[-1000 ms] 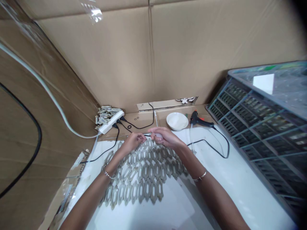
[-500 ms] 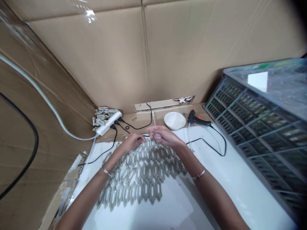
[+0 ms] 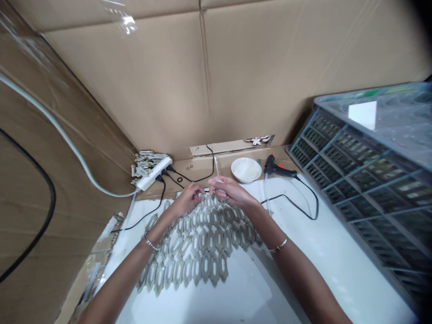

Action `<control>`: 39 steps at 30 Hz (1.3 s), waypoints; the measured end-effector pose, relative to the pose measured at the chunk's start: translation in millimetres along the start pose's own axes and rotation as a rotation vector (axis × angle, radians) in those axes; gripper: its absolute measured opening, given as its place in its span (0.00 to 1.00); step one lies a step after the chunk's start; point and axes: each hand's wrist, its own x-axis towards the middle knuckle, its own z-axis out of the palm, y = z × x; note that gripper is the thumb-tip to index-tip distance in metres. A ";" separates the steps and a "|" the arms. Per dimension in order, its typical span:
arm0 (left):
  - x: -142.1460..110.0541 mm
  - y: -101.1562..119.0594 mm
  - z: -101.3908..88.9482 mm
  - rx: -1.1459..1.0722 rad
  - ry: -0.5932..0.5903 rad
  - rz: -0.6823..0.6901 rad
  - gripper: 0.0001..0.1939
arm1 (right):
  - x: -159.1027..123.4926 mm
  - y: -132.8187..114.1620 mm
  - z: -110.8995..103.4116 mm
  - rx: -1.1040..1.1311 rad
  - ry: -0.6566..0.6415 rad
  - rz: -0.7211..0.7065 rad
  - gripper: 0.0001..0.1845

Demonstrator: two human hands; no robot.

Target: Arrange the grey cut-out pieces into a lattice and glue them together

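Rows of grey-beige, elongated frame-shaped pieces (image 3: 205,266) with open centres lie on the white tabletop. Over the farthest row, my left hand (image 3: 189,199) is closed with its fingers curled down. Whatever is between its fingertips, if anything, is hidden. Just to its right, my right hand (image 3: 231,191) is also closed, thumb and fingers drawn together above the same row. Something small may be in that pinch, but I cannot make it out. The two hands' fingertips are close together, with a narrow gap.
A white bowl (image 3: 246,170) and a black glue gun (image 3: 279,167) sit behind my right hand. A white power strip (image 3: 154,174) with black plugs stands at the back left beside piled pieces (image 3: 146,162). A grey plastic crate (image 3: 364,180) borders the right side, cardboard walls (image 3: 162,81) the back and left.
My left hand's fingers have loosened and lifted slightly. My right hand's fingertips have shifted a little to the right. The pieces on the table look unchanged.
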 end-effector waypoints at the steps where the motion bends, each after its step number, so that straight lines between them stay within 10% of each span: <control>1: 1.2 4.1 -1.8 -0.052 0.037 -0.033 0.11 | 0.3 0.9 0.2 -0.023 -0.002 -0.014 0.17; 17: 14.5 56.8 -10.4 -0.593 0.169 -0.234 0.24 | -1.7 -3.2 5.8 -0.388 0.104 -0.122 0.14; 27: 10.4 27.3 3.9 -0.288 -0.124 -0.304 0.18 | -2.9 -13.2 -8.7 -0.317 0.206 -0.195 0.15; 39: 2.4 18.4 8.5 -0.158 -0.209 -0.213 0.18 | -1.6 -11.2 -8.7 -0.308 0.208 -0.207 0.14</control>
